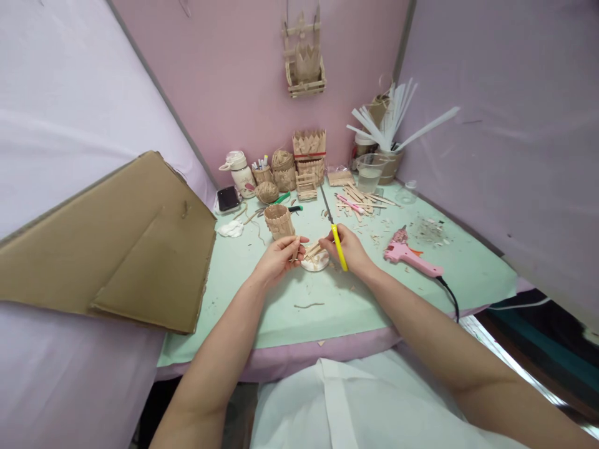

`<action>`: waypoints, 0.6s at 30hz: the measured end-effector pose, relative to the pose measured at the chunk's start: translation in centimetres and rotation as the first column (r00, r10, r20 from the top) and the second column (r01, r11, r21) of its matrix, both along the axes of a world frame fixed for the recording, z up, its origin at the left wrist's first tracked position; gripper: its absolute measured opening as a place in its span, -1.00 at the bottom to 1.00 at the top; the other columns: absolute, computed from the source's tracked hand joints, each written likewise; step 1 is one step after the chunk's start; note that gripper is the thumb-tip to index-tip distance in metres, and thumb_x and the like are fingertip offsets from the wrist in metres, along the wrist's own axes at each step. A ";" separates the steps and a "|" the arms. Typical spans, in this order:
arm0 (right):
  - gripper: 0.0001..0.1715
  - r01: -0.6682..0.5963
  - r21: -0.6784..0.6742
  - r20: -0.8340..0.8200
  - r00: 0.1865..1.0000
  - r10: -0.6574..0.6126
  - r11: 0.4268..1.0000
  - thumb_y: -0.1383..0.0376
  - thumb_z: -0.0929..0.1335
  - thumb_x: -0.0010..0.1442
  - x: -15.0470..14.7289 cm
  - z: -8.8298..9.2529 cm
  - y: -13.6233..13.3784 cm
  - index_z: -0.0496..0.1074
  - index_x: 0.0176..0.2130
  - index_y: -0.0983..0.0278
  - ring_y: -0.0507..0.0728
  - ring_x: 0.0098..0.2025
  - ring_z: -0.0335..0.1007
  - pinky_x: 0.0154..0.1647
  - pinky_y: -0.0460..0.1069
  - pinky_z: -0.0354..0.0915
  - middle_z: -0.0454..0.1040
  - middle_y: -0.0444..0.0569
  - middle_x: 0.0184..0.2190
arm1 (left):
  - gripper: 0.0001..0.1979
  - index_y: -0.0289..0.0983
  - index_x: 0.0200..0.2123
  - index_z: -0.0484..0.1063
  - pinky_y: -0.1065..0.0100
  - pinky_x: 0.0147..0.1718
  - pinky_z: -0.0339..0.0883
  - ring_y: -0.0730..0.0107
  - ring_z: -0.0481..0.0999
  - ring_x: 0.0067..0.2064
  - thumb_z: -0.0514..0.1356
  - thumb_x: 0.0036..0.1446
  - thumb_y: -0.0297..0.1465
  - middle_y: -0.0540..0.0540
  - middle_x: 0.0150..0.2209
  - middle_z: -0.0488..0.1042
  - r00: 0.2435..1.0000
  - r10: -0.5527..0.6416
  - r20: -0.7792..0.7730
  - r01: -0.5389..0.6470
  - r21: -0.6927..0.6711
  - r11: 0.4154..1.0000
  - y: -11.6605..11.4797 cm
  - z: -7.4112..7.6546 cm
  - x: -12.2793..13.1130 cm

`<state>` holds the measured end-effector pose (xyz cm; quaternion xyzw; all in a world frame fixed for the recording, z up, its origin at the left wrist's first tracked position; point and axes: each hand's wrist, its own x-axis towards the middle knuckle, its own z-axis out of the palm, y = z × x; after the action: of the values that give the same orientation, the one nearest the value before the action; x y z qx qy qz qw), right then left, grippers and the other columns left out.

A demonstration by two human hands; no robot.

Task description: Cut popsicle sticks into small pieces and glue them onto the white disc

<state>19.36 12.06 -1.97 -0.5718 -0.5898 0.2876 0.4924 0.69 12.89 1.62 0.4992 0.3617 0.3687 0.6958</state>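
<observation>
My left hand (279, 257) is closed, with a short wooden stick piece (295, 251) pinched upright between thumb and fingers. In my right hand (352, 249) is a yellow-handled tool (339, 248) whose long, thin dark blade points away from me; its exact kind I cannot make out. The fingertips of that hand reach wooden stick pieces (312, 251) over a small white round dish (316, 264). Whether they pinch one of these is unclear. Just beyond my left hand stands a round cup made of wooden sticks (277, 221).
A pink glue gun (412, 257) lies at right, its cord trailing off the table. Loose craft sticks (360, 201) and a plastic cup of water (369, 174) stand behind. Twine balls (267, 192), a bottle (239, 174) and a phone (228, 198) line the back. Cardboard (140, 249) leans at left.
</observation>
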 end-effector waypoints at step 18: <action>-0.73 -0.131 0.058 0.155 0.981 0.120 0.990 0.16 0.31 0.03 -0.9 1.3 -1.7 0.11 -0.45 0.20 0.01 -0.52 0.09 -0.48 -0.09 0.08 0.23 -0.25 -0.57 | -0.67 -0.38 -0.30 0.49 0.54 -0.52 0.12 0.67 0.26 -0.51 0.26 -0.05 -0.22 -0.01 -0.48 0.36 0.994 0.043 0.104 -0.042 -0.012 0.999 -0.4 1.3 -0.9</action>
<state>18.44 10.41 -0.68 -0.5366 -0.6696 0.2540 0.4463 -0.19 12.48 2.96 0.4682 0.3372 0.4072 0.7080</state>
